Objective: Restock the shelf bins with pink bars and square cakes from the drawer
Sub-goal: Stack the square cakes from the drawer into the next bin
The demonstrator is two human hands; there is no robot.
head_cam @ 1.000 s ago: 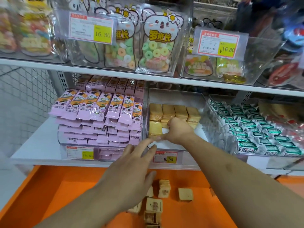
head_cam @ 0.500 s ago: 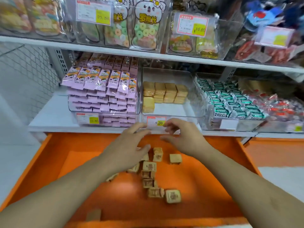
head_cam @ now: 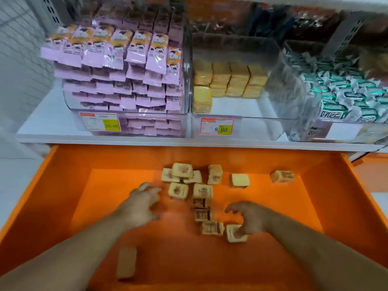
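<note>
Several wrapped square cakes (head_cam: pixel 202 191) lie scattered in the open orange drawer (head_cam: pixel 63 206). My left hand (head_cam: pixel 142 204) hovers over the drawer floor just left of the cluster, fingers spread and bent; a tan patch under its fingertips may be a cake. My right hand (head_cam: pixel 251 219) reaches down at the cluster's near right, and its bent fingertips touch one cake (head_cam: pixel 234 235) while the thumb stays apart. On the shelf above, the clear middle bin (head_cam: pixel 252 120) holds yellow square cakes (head_cam: pixel 231 78). The left bin holds stacked pink bars (head_cam: pixel 126 66).
A lone cake (head_cam: pixel 126 262) lies near the drawer's front left, and two more (head_cam: pixel 240 180) (head_cam: pixel 282 176) sit at the back right. A bin of green-and-white packets (head_cam: pixel 346 97) stands right of the cake bin. Price tags (head_cam: pixel 216 127) hang on the bin fronts.
My right hand left the middle bin and dropped into the drawer. My left hand also came down into the drawer. The view tilted down toward the drawer.
</note>
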